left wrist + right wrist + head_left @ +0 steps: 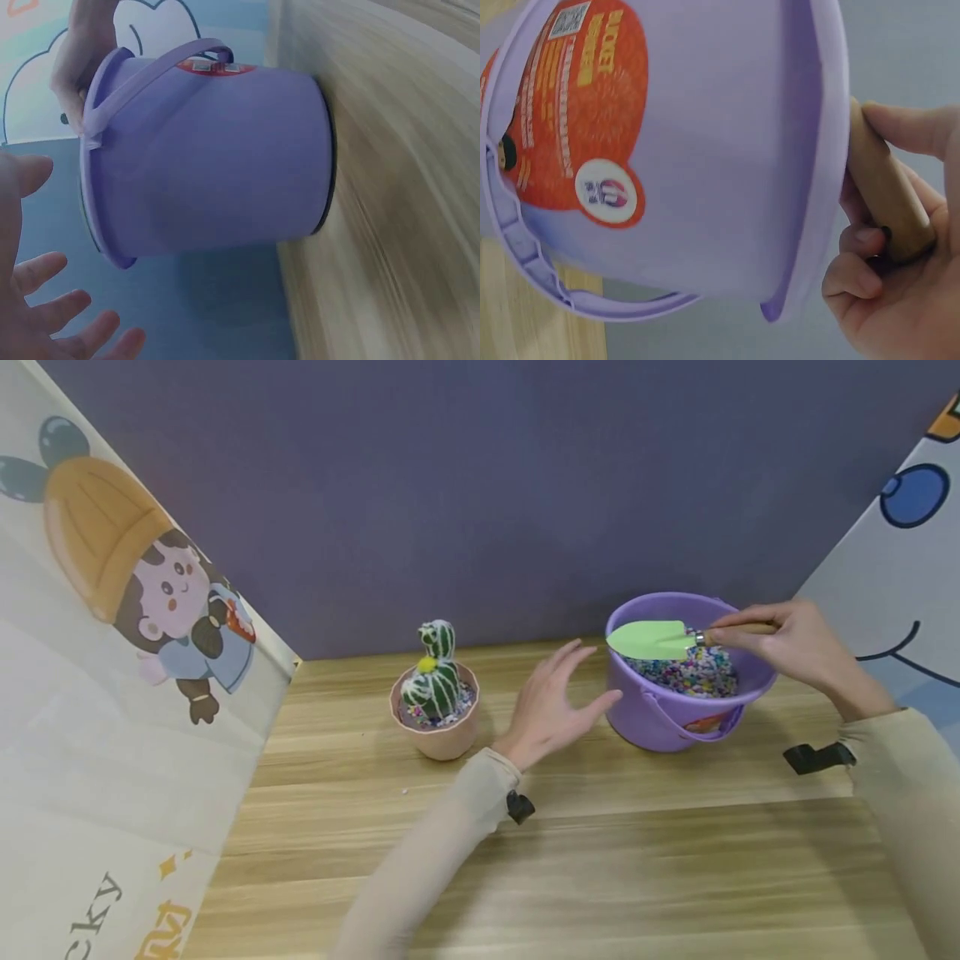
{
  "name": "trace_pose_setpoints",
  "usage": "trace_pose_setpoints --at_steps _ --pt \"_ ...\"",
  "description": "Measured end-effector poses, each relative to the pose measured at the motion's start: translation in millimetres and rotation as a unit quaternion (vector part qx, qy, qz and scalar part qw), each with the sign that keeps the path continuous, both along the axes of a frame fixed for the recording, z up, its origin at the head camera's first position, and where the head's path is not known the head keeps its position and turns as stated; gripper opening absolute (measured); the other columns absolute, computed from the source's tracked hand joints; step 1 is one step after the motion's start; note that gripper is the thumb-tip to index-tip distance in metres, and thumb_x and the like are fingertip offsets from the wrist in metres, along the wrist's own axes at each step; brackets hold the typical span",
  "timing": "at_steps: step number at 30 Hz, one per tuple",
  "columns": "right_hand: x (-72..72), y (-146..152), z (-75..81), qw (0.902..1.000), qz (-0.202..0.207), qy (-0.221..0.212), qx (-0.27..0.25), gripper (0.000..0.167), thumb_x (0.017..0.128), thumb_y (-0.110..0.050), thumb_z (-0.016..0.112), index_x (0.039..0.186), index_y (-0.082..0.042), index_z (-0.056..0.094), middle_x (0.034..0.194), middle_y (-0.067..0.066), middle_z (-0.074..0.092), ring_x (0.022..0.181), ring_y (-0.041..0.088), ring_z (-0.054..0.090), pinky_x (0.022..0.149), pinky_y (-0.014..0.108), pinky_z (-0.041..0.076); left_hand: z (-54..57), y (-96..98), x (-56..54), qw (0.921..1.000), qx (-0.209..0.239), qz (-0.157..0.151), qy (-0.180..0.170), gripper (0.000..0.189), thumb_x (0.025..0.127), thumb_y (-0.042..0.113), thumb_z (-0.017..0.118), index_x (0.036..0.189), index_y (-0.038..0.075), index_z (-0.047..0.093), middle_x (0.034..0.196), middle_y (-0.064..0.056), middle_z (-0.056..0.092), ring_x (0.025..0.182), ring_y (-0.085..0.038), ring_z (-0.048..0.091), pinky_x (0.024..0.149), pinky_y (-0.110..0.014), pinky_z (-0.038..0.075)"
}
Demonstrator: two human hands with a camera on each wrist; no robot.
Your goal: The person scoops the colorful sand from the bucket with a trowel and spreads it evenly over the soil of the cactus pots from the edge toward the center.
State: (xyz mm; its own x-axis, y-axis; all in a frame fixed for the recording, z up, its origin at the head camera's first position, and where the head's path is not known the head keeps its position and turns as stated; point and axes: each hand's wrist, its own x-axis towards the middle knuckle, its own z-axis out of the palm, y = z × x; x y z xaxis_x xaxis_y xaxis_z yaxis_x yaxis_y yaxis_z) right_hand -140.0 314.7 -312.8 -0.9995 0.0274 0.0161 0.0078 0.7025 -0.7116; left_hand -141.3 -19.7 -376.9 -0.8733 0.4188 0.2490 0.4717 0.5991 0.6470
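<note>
My right hand (791, 639) grips the wooden handle (889, 191) of a small trowel with a light green blade (651, 640). The trowel lies level over the mouth of a purple bucket (660, 722), its tip near the left rim. Multicoloured small pebbles (693, 675) fill the bucket's lower part. Left of the bucket, my left hand (551, 706) hovers with fingers spread and holds nothing. Further left stands a pink pot (442, 743) with a cactus (435, 681) that bears white lines and a yellow flower, coloured pebbles around its base.
The pot and bucket stand on a wood-grain table (525, 877), close to a dark blue back wall (450, 485). A white panel with a cartoon figure (180, 585) rises at the left, another printed panel (885, 585) at the right. The bucket's handle (690, 731) hangs down in front.
</note>
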Motion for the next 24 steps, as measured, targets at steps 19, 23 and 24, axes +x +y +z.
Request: trace_pose_setpoints --at_steps 19,23,24 --pt "-2.4 17 -16.7 0.9944 0.039 0.025 0.094 0.042 0.097 -0.045 0.078 0.12 -0.01 0.081 0.108 0.007 0.083 0.086 -0.024 0.056 0.073 0.004 0.041 -11.2 30.8 -11.4 0.9996 0.022 -0.015 -0.012 0.087 0.094 0.067 0.067 0.165 0.024 0.041 0.176 0.008 0.03 0.161 -0.027 0.036 0.13 -0.056 0.032" --pt "-3.9 20 -20.4 0.9941 0.044 0.045 0.089 0.038 0.096 -0.039 0.08 0.117 -0.008 0.082 0.101 -0.003 0.083 0.084 -0.021 0.059 0.073 0.002 0.042 -11.9 35.0 -12.4 0.9995 0.024 -0.018 -0.005 0.088 0.094 0.066 0.068 0.165 0.022 0.041 0.175 0.005 0.033 0.16 -0.026 0.037 0.13 -0.055 0.033" --pt "-4.0 21 -21.5 0.994 0.045 0.05 0.086 0.036 0.096 -0.037 0.08 0.116 -0.008 0.082 0.098 -0.01 0.082 0.083 -0.02 0.06 0.073 0.002 0.043 -12.0 35.7 -12.6 0.9995 0.024 -0.02 -0.002 0.088 0.094 0.066 0.068 0.164 0.021 0.041 0.175 0.004 0.034 0.159 -0.026 0.038 0.129 -0.054 0.034"
